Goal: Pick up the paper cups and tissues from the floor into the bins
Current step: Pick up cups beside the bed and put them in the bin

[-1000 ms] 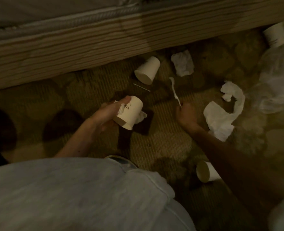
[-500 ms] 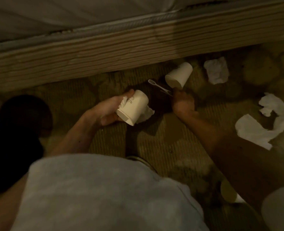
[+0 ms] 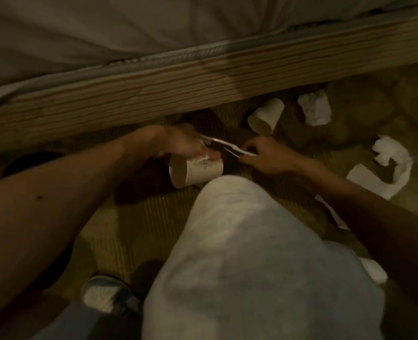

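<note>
- Dim room; ribbed, patterned carpet [image 3: 139,217], a rough-grained wooden bed rail [image 3: 154,94] across the top, a mattress [image 3: 105,33] above it.
- Left hand [image 3: 186,146]: fingers curled over a smooth, tapered paper cup [image 3: 195,170], gripped on its side with its mouth facing left; a scrap of tissue is pressed against its wall.
- Right hand [image 3: 267,155]: pinches a thin white stick [image 3: 227,146], possibly a plastic spoon (blurred); it spans the gap to the left hand.
- Second cup [image 3: 265,116] lies on its side near the rail, just beyond the right hand.
- Crumpled tissue [image 3: 314,110] lies to that cup's right; a long twisted tissue [image 3: 384,173] lies right of the right forearm.
</note>
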`<state>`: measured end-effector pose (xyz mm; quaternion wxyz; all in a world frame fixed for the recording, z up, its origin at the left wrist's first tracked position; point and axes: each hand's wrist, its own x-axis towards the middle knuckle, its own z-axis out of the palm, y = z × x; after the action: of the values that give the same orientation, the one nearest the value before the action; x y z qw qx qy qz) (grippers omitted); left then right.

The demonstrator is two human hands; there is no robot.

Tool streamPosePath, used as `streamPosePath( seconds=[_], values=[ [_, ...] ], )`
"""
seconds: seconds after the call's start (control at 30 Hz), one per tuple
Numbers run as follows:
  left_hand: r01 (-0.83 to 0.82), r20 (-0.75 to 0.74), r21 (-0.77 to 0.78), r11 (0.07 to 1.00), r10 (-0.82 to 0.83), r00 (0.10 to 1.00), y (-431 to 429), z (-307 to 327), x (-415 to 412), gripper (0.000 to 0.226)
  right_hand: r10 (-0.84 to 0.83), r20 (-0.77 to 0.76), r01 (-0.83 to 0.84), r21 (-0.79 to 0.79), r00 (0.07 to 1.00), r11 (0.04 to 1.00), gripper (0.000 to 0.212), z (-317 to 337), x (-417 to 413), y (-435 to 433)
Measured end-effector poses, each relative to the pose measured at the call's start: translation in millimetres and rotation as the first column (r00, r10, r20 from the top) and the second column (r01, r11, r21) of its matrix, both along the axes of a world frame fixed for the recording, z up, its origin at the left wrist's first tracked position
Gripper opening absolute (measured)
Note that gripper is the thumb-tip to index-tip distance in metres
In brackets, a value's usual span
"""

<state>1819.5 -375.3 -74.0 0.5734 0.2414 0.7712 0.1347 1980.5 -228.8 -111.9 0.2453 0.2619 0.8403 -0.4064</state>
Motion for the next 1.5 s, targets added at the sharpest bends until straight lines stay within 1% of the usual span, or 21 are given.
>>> streamPosePath(
  seconds=[0.1,0.2,0.27,0.37,0.47,0.57,0.67,0.77,0.87,0.93,1.0,1.07,1.13,1.17,1.2,1.27,1.3,1.33,1.37,1.43,1.5],
  values=[
    [0.178,-0.093,0.051,0.983,-0.172,0.981,-6,44,4,0.059,-0.018,-0.005,0.017,-0.132,1.000,0.991,0.015,61,-5,-9],
    [0.254,-0.250,0.164,0.953,-0.209,0.946,-38,101,-4,0.044,0.063,-0.050,-0.069,-0.136,0.997,0.988,0.020,119,-21,-29],
    [0.242,-0.370,0.235,0.942,-0.143,0.918,-68,140,-12,0.039,0.071,-0.080,-0.083,-0.159,0.994,0.984,0.024,154,-37,-49],
    [0.208,-0.526,0.389,0.897,0.031,0.850,-131,197,-22,0.045,0.063,-0.219,-0.104,-0.180,0.974,0.978,0.024,209,-64,-95],
    [0.187,-0.577,0.549,0.814,0.207,0.790,-205,247,-26,0.058,0.096,-0.380,-0.178,-0.187,0.920,0.966,0.028,262,-90,-151],
    [0.112,-0.561,0.667,0.737,0.396,0.727,-287,275,-34,0.046,0.123,-0.515,-0.254,-0.192,0.848,0.948,0.025,290,-124,-216],
    [-0.063,-0.500,0.742,0.667,0.614,0.611,-375,266,-34,0.048,0.237,-0.551,-0.404,-0.203,0.800,0.892,0.025,286,-158,-299],
    [-0.262,-0.440,0.756,0.600,0.762,0.475,-438,219,-28,0.041,0.473,-0.500,-0.558,-0.026,0.726,0.829,0.031,261,-195,-366],
    [-0.473,-0.469,0.651,0.593,0.805,0.364,-469,156,-28,0.039,0.690,-0.363,-0.673,0.195,0.626,0.714,0.021,229,-224,-405],
    [-0.543,-0.517,0.560,0.626,0.776,0.361,-482,118,-28,0.032,0.756,-0.260,-0.722,0.229,0.601,0.653,0.016,206,-231,-422],
    [-0.568,-0.563,0.475,0.672,0.728,0.391,-490,91,-29,0.030,0.765,-0.229,-0.736,0.214,0.602,0.642,0.015,187,-233,-431],
    [-0.608,-0.586,0.401,0.686,0.702,0.405,-493,73,-29,0.029,0.755,-0.225,-0.731,0.195,0.615,0.654,0.015,171,-231,-435],
    [-0.645,-0.600,0.341,0.684,0.686,0.410,-493,60,-22,0.041,0.746,-0.200,-0.730,0.161,0.635,0.664,0.015,158,-225,-433],
    [-0.646,-0.623,0.343,0.682,0.680,0.387,-493,57,-18,0.048,0.740,-0.193,-0.727,0.145,0.644,0.671,0.016,153,-221,-431],
    [-0.653,-0.622,0.394,0.647,0.711,0.328,-493,59,-16,0.053,0.736,-0.196,-0.726,0.134,0.648,0.675,0.017,148,-218,-429],
    [-0.672,-0.468,0.588,0.451,0.867,0.171,-493,72,-15,0.061,0.754,-0.208,-0.744,0.143,0.622,0.653,0.016,143,-217,-429],
    [-0.665,-0.363,0.658,0.354,0.923,0.132,-495,80,-16,0.062,0.783,-0.203,-0.767,0.170,0.587,0.619,0.015,144,-219,-431],
    [-0.655,-0.290,0.690,0.307,0.947,0.137,-496,87,-16,0.059,0.819,-0.189,-0.795,0.201,0.542,0.573,0.015,143,-222,-436],
    [-0.643,-0.283,0.692,0.329,0.943,0.177,-497,92,-15,0.052,0.851,-0.176,-0.822,0.224,0.494,0.524,0.015,143,-224,-442],
    [-0.604,-0.374,0.658,0.450,0.891,0.257,-500,96,-9,0.026,0.898,-0.175,-0.868,0.234,0.405,0.437,0.018,142,-226,-457],
    [-0.582,-0.437,0.650,0.488,0.867,0.239,-504,98,-5,0.010,0.909,-0.212,-0.899,0.186,0.358,0.397,0.017,140,-225,-466]
  ],
)
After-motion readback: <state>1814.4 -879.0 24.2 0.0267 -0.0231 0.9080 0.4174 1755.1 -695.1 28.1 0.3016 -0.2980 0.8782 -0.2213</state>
